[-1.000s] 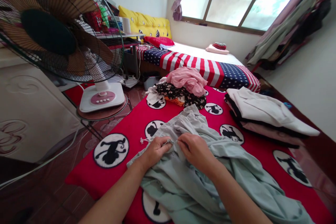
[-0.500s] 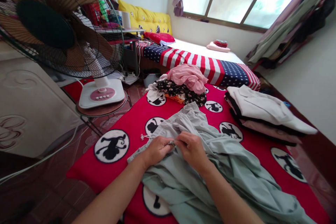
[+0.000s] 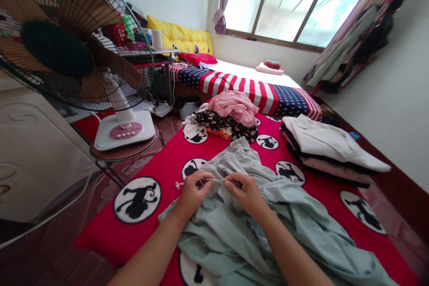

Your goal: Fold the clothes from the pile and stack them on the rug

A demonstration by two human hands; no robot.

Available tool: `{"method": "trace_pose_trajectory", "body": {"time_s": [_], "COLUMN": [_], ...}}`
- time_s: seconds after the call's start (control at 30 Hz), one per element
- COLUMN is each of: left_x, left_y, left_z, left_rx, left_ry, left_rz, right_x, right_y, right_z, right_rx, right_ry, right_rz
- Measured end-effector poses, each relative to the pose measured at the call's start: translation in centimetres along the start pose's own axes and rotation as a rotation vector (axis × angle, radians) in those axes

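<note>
A pale grey-green garment (image 3: 231,232) lies rumpled over the red cover, its gathered edge towards the far side. Above it, my left hand (image 3: 196,190) is closed in a pinch on a thin pale drawstring (image 3: 218,181). Facing it a short gap away, my right hand (image 3: 246,192) pinches the same drawstring, which runs between the fingertips of both hands. A small whitish cord end (image 3: 178,185) sticks out on the red cover left of my left hand. My palms and curled fingers are partly hidden.
A red cover (image 3: 103,228) with round monkey prints lies beneath. Beyond the garment is a heap of clothes with a pink piece (image 3: 234,106) on top. Folded clothes (image 3: 331,138) are stacked at the right. A fan (image 3: 124,130) stands on a stool at the left.
My hands have drawn slightly apart, and the drawstring between them shows as a straighter line. The camera view has shifted a little.
</note>
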State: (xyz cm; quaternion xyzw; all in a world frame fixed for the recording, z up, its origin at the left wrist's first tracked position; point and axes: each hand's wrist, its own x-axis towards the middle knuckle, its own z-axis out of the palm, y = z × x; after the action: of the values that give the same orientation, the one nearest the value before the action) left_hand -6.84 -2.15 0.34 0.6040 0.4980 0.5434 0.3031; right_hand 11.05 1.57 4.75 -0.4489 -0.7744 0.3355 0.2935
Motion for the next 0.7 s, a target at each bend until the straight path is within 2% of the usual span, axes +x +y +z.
{"method": "trace_pose_trajectory", "body": {"time_s": [0.07, 0.2, 0.33, 0.4, 0.5, 0.57, 0.7], "left_x": [0.0, -0.6, -1.0, -0.8, -0.3, -0.1, 0.1], "left_y": [0.4, 1.3, 1.3, 0.9, 0.2, 0.0, -0.2], "left_z": [-0.2, -0.7, -0.8, -0.6, -0.3, -0.1, 0.1], "left_rx": [0.002, 0.095, 0.059, 0.013, -0.038, -0.024, 0.049], "left_ry": [-0.038, -0.195, -0.129, -0.024, 0.108, 0.070, -0.047], "left_rz": [0.086, 0.326, 0.405, 0.385, 0.186, 0.086, 0.111], "right_x": [-0.1, -0.5, -0.6, -0.6, -0.7, -0.8, -0.8], "right_y": [0.1, 0.4, 0.5, 0.5, 0.3, 0.2, 0.3], "right_z": [0.1, 0.8, 0.9, 0.8, 0.9, 1.0, 1.2], "right_rx": [0.020, 0.105, 0.129, 0.112, 0.092, 0.077, 0.040], "right_ry": [-0.003, 0.055, 0.124, 0.140, 0.153, 0.153, 0.146], "right_rz": [0.021, 0.045, 0.021, -0.011, -0.051, -0.065, -0.068]}}
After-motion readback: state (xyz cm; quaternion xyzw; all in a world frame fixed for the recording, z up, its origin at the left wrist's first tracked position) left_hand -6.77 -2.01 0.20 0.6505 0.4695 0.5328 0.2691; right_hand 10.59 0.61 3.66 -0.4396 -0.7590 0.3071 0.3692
